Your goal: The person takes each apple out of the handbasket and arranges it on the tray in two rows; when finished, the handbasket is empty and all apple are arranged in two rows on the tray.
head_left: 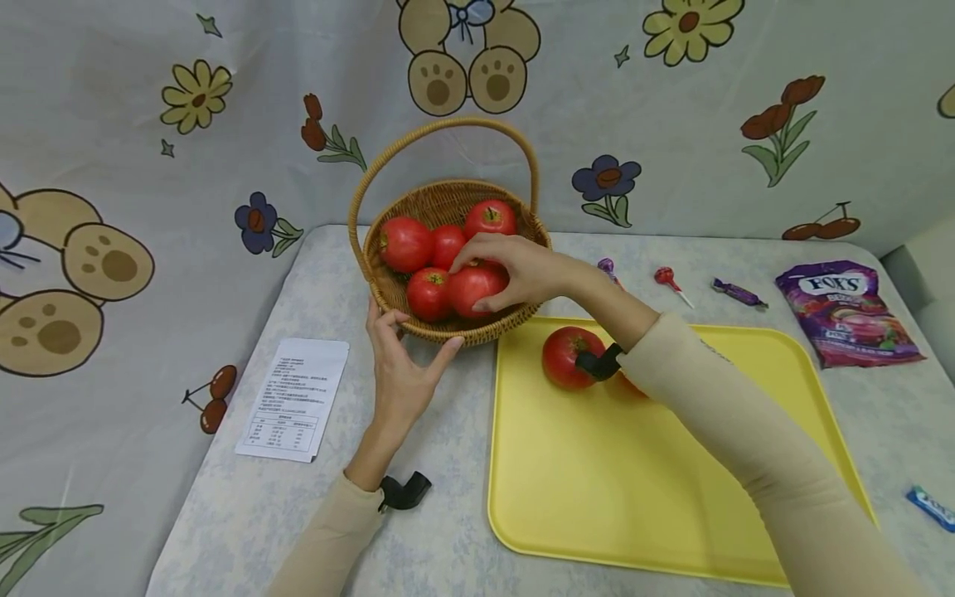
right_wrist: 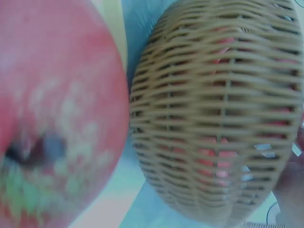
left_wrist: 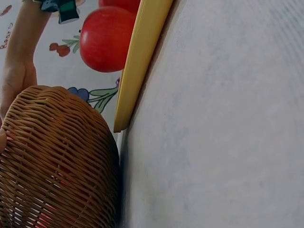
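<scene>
Right hand (head_left: 515,264) on an apple (head_left: 472,292), left hand (head_left: 403,373) bracing the wicker basket (head_left: 477,333)
From the head view, the right hand's fingers and thumb grasp the apple at the basket's near right, against its neighbours; the left grip clasps the near left side. Whether the apple is being set down or lifted, I cannot tell; either way, the next move seems to call for a clean release or a firm hold, with the basket kept steady. Another apple (head_left: 569,358) sits on the yellow tray (head_left: 567,464) just beside. From the left wrist, the basket's weave stands on the counter (left_wrist: 213,118) near the tray's edge. From the right wrist, a blurred apple looms beside the basket; the right grip itself cannot be made out.
</scene>
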`<state>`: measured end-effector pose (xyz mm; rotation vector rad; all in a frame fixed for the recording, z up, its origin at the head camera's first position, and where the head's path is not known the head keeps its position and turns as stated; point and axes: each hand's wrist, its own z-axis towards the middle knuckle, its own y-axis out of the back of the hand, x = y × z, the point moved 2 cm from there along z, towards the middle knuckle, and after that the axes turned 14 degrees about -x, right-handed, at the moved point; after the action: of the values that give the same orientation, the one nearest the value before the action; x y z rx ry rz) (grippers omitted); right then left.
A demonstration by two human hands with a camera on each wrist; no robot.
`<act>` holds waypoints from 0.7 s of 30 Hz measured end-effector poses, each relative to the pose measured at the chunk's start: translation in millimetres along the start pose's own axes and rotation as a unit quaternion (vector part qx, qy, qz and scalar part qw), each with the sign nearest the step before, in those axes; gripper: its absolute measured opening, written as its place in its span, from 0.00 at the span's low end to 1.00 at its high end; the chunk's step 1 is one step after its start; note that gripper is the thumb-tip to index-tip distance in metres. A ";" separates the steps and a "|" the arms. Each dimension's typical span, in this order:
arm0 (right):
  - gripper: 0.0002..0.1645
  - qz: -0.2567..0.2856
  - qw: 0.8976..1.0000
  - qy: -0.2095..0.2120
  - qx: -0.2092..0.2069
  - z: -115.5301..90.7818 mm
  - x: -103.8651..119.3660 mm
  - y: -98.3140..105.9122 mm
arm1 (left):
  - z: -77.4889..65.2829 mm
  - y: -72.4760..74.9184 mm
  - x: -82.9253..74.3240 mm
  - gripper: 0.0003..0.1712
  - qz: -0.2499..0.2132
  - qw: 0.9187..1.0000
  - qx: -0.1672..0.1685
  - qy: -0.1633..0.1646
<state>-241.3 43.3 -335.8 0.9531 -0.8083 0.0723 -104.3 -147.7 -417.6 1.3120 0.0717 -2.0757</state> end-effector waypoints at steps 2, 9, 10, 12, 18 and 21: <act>0.27 0.000 1.000 -0.003 -0.014 -2.3 0.6 5.6 | 0.1 -0.2 -0.1 0.39 -0.002 1.000 0.002 0.001; 0.28 -0.005 0.999 -0.018 -0.035 -12.4 0.5 17.9 | 0.7 -0.3 0.9 0.39 0.000 1.000 0.003 0.013; 0.28 -0.007 0.999 -0.019 -0.039 -13.8 0.8 19.4 | 0.9 -0.2 0.9 0.39 0.000 1.000 0.003 0.015; 0.28 -0.009 0.999 -0.017 -0.048 -16.5 1.9 22.9 | 1.2 0.0 0.9 0.39 -0.001 1.000 0.004 0.017; 0.29 0.002 0.996 0.008 -0.086 -29.6 14.7 41.8 | 1.6 0.4 -0.3 0.39 -0.001 1.000 0.003 0.013; 0.30 -0.010 0.994 0.027 -0.106 -41.7 25.3 54.9 | 2.3 0.2 -1.6 0.39 -0.002 1.000 0.005 0.012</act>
<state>-220.5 100.3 -294.4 0.7555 -0.7408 -0.0057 -105.6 -148.0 -415.2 1.3435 0.0738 -2.0660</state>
